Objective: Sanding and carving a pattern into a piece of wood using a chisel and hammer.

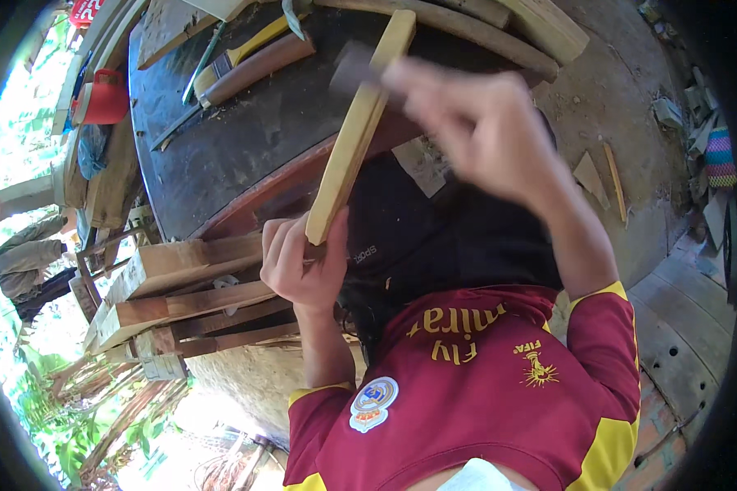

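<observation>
A long, narrow strip of light yellowish wood [354, 135] slants from my body out over the dark tabletop. My left hand [291, 260] is closed around its near end, the fingers on the left side and the thumb on the right. Over the strip's far part, my right hand [475, 123] is smeared by motion, its fingers bent round a dark piece [354, 72]. That piece lies across the wood, too blurred to tell its kind. A brush with a yellow handle [258, 41] and a brown rounded stick [262, 69] lie on the table beyond the strip.
The dark tabletop [237, 155] has a reddish front edge. Stacked wooden boards [180, 270] jut out at the left, below a red container [105, 96]. More timber [540, 29] lies along the far edge. Wood scraps [590, 178] are on the floor at the right.
</observation>
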Action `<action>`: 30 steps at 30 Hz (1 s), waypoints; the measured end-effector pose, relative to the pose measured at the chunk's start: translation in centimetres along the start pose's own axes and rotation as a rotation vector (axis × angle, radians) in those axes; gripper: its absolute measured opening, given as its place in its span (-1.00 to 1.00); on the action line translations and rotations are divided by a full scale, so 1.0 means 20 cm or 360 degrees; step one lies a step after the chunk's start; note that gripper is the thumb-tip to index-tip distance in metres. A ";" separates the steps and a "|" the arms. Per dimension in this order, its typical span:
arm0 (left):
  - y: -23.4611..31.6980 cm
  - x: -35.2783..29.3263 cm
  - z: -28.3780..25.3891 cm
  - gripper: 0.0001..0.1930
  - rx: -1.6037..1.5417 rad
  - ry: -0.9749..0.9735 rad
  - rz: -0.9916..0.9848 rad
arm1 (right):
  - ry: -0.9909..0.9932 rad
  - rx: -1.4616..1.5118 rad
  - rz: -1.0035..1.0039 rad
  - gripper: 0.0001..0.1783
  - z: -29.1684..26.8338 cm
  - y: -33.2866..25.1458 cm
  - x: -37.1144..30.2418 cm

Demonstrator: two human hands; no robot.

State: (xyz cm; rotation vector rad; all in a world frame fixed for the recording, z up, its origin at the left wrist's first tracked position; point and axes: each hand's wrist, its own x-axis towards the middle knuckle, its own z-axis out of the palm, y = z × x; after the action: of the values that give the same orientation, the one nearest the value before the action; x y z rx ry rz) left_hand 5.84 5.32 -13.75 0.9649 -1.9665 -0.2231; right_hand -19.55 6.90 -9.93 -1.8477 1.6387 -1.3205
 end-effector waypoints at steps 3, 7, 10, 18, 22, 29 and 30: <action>0.00 0.01 0.01 -0.79 0.0030 -0.0010 -0.0001 | 0.0247 -0.0200 -0.0018 -0.67 -0.07 0.12 0.09; -0.02 0.01 0.00 -0.78 -0.0057 -0.0023 0.0014 | -0.0661 0.0260 0.0031 -0.61 0.01 -0.21 -0.11; -0.01 0.02 0.00 -0.79 -0.0026 -0.0016 0.0021 | -0.0288 0.0231 -0.0019 -0.70 0.00 -0.11 -0.05; 0.00 0.02 0.00 -0.78 -0.0028 -0.0031 0.0025 | -0.0072 -0.0013 0.0073 -0.70 -0.04 -0.05 0.01; -0.02 0.04 0.02 -0.78 -0.0069 -0.0004 0.0067 | -0.0323 0.0095 -0.0034 -0.57 -0.05 -0.11 -0.02; -0.03 0.02 0.02 -0.78 -0.0086 -0.0004 0.0096 | -0.0248 0.0099 0.0058 -0.70 -0.05 -0.08 0.00; -0.02 0.02 0.02 -0.78 -0.0071 -0.0008 0.0086 | -0.0539 0.0166 -0.0078 -0.70 -0.07 -0.10 -0.01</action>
State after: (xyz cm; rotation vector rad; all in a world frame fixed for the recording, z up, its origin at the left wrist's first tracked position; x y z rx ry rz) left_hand 5.60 4.62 -13.91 0.8824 -1.9815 -0.2384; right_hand -19.48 8.20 -7.74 -1.9332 1.3335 -1.0203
